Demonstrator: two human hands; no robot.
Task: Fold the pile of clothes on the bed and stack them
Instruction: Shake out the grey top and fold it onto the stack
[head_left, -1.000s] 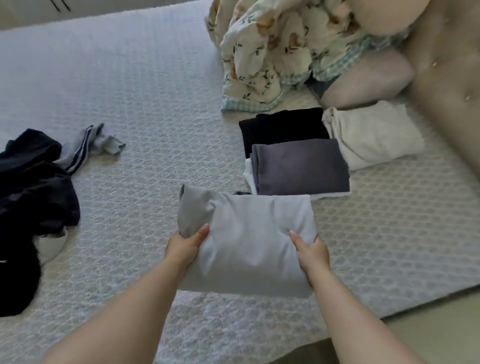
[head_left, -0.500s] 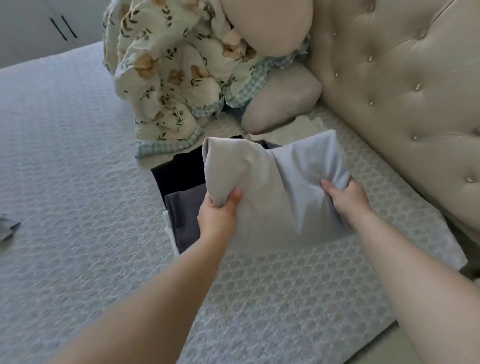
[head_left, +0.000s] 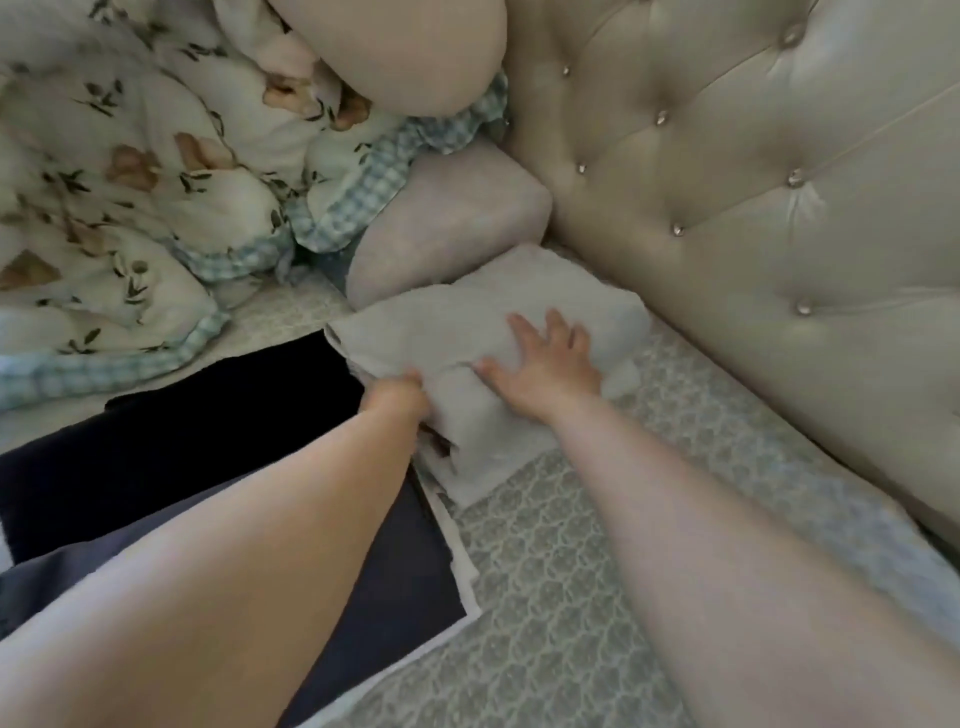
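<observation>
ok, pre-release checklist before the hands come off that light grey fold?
1. Light grey folded garment down on the cream folded garment by the headboard: ok.
2. Right hand flat on top, fingers spread, pressing: ok.
3. Left hand free of the fabric: not ok, it grips the near-left edge, fingers tucked under.
4. Edges square with the piece beneath: not ok, the light grey piece overhangs toward the camera and a layer sticks out on the right.
5. Neighbouring stack, dark grey folded garment on the black one, undisturbed: cannot tell, the left forearm covers much of it.
</observation>
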